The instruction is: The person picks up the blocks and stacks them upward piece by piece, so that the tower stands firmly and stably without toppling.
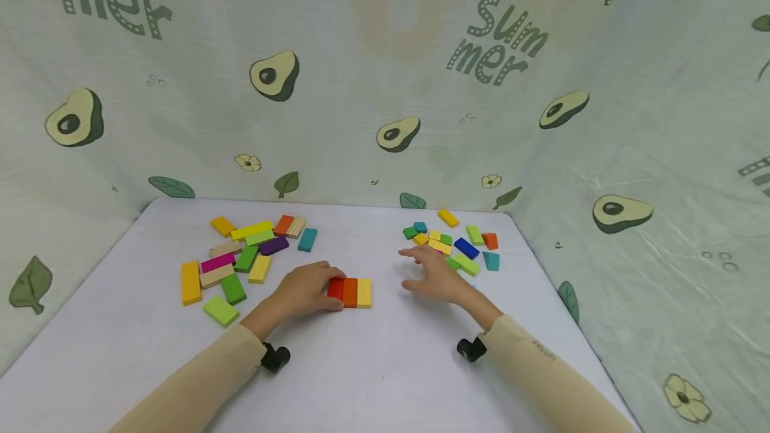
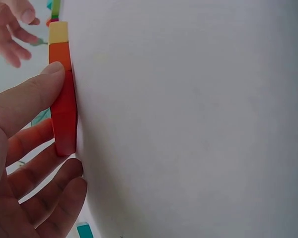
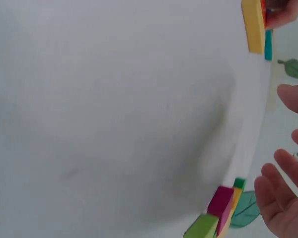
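Observation:
A red block [image 1: 335, 290], an orange block [image 1: 350, 293] and a pale yellow block [image 1: 363, 293] lie side by side in a row on the white table. My left hand [image 1: 309, 289] grips the red block at the row's left end, thumb at its near side and fingers at the far side. In the left wrist view, the thumb [image 2: 39, 96] presses the red block [image 2: 64, 116] close to the orange block [image 2: 59, 55]. Holding nothing, my right hand [image 1: 438, 277] hovers right of the row, beside the small-block pile, fingers spread and loosely bent.
Larger coloured blocks [image 1: 246, 260] lie scattered at the left, with a teal block [image 1: 307, 240] at that group's right edge. Several smaller blocks [image 1: 466, 248] lie at the right, partly hidden by my right hand. A printed cloth [image 1: 337, 172] hangs behind the table.

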The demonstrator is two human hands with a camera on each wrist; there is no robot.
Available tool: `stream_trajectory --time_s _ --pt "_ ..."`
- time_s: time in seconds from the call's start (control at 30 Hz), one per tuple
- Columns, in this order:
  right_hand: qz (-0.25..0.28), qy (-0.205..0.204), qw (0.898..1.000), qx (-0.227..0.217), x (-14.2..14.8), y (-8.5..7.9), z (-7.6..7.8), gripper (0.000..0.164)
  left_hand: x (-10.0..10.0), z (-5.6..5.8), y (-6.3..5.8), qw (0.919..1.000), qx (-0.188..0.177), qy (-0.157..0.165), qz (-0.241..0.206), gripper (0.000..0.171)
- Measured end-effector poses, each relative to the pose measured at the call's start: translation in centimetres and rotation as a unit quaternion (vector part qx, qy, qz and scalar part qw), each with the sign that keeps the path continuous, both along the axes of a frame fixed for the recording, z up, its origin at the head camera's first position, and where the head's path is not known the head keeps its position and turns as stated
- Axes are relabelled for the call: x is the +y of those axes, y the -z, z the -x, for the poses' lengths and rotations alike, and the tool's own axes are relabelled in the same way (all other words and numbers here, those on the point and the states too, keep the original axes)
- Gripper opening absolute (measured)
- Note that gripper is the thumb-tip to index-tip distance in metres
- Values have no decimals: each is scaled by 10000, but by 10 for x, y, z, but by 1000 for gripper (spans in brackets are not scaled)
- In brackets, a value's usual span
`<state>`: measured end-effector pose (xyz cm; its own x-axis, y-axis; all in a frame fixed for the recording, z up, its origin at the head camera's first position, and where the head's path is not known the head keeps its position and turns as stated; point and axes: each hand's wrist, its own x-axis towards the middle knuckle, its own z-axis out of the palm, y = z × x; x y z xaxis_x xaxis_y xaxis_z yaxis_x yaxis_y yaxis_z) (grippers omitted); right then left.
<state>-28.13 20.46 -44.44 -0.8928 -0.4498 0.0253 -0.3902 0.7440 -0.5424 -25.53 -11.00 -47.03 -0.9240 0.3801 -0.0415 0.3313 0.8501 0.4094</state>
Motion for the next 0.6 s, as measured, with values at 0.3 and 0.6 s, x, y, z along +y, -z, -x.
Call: stream_trajectory --time_s 0.3,0.6 --pt "-755 799 9932 388 39 8 19 63 1 0 2 10000 -32 -19 -54 57" --pt "-1201 984 9862 579 46 18 27 63 0 0 2 10000 -39 -38 -36 57"
